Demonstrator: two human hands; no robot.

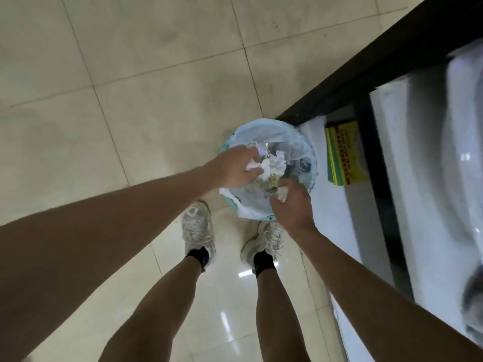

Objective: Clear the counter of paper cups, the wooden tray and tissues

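Note:
Both hands hover over a round bin [261, 126] lined with a pale plastic bag, standing on the floor by the counter. My left hand [232, 167] is closed around crumpled white tissues [252, 166] above the bin's left rim. My right hand [292, 205] pinches a small white tissue wad [282, 193] over the bin's near rim. More crumpled tissue [277, 163] and other rubbish lie inside the bin. No paper cups or wooden tray are in view.
A dark counter edge [371, 64] runs diagonally at the right, with a white glossy surface [418, 178] beyond it. A yellow-green packet [342, 152] lies on a lower shelf. My feet in pale sneakers [196, 228] stand on beige floor tiles just before the bin.

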